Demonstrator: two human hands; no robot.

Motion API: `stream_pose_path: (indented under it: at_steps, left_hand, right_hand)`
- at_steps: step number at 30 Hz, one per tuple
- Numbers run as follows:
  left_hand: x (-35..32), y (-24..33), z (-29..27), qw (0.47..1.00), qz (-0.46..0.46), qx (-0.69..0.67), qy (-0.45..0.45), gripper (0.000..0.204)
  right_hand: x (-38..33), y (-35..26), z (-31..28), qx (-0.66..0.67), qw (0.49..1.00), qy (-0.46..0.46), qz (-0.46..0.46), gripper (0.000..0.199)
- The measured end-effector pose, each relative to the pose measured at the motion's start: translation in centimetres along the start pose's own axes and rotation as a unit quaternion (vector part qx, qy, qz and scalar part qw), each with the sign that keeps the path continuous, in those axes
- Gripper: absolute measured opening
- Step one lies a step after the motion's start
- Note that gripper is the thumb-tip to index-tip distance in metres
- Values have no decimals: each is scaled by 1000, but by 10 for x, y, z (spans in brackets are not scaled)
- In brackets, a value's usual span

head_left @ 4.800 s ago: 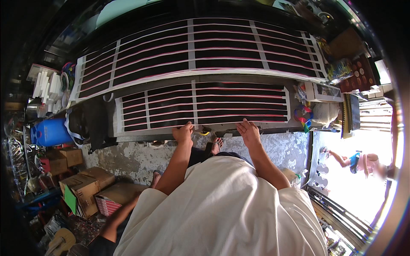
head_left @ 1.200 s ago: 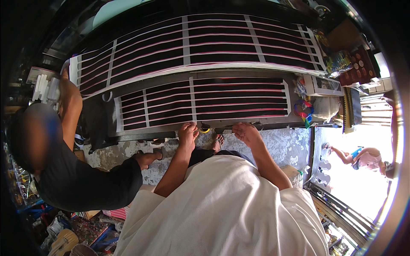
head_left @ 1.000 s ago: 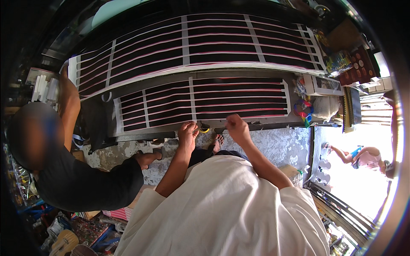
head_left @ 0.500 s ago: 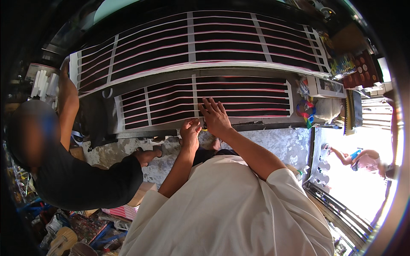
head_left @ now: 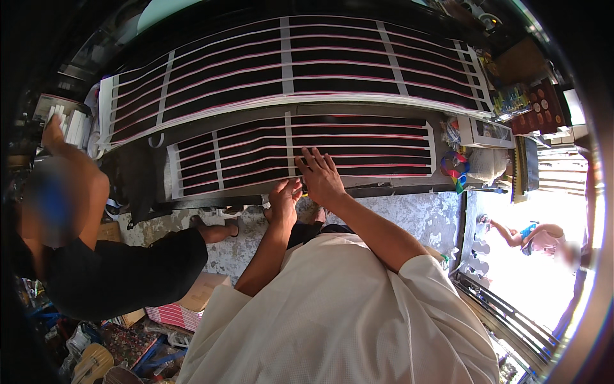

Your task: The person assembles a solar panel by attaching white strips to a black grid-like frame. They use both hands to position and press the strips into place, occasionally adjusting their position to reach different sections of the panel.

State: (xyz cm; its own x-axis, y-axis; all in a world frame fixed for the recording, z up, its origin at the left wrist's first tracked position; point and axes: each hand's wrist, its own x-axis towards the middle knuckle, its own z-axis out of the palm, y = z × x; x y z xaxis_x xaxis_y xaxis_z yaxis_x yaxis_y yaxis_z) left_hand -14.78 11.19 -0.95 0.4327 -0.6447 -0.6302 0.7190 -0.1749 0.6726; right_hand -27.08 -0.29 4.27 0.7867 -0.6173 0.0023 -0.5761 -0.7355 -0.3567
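Note:
A long black sheet crossed by white and pink strips (head_left: 358, 157) lies on the dark table in front of me. My right hand (head_left: 325, 182) rests flat on it, right of a pale cross strip, with its fingers spread. At the sheet's near edge, just left of the right hand, my left hand (head_left: 283, 201) is closed with fingertips and thumb together. Whatever those fingers pinch is too small to make out. A bit of something yellow shows between the two hands. Farther back lies a longer, similar stack of striped black sheets (head_left: 339, 61).
A co-worker in black (head_left: 128, 275) sits at left, one hand by white rolled or folded pieces (head_left: 75, 127). At the table's right stand a white box (head_left: 489, 133) and a rainbow-coloured ribbon (head_left: 457, 168). Cartons (head_left: 203, 291) and clutter lie on the floor at lower left.
The co-worker's arm has left the far stack's left end and moved left to the white pieces. My right hand stays flat on the sheet; my left hand has barely moved.

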Motion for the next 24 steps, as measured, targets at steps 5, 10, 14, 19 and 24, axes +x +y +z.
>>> stream_pose_path:
  at_steps: [5,10,14,19,24]
  left_hand:
    - [-13,8,12,998,-23,-46,-21,38]
    - [-7,13,21,997,-55,-45,18,47]
    - [-1,9,23,997,-45,-52,35,47]
    - [-1,7,18,995,-48,-33,83,32]
    - [2,16,13,995,-38,-2,91,22]
  right_hand:
    - [-1,0,1,11,1000,4,0,72]
    - [-2,-1,6,8,1000,16,-5,70]
    - [-3,0,4,6,1000,10,-4,66]
    - [-15,1,-2,11,999,33,-20,61]
    - [-51,6,-12,153,983,57,-83,53]
